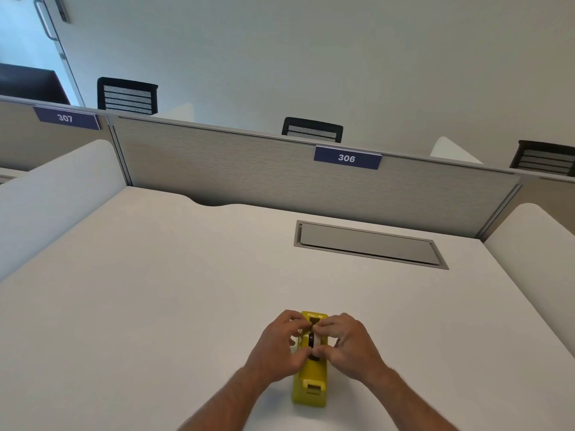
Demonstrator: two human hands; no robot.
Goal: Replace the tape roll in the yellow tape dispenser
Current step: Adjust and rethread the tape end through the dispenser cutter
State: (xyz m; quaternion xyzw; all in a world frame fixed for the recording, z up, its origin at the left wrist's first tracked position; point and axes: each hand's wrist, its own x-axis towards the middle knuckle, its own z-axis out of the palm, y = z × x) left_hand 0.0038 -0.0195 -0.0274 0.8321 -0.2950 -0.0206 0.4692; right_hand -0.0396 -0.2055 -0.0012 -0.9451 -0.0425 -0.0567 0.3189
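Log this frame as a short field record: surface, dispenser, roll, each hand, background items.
surface: white desk, grey panel behind it
dispenser: yellow tape dispenser, standing on the desk, lengthwise to the camera
roll: tape roll with dark core, in the dispenser's well, partly hidden by fingers
left hand: at the dispenser's left side, fingers on the roll
right hand: at the right side, fingers on the roll
desk fitting: closed grey cable hatch
labels: 306 sign, 307 sign

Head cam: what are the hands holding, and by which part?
Both the left hand and right hand pinch the tape roll by its sides, in the well of the yellow tape dispenser.
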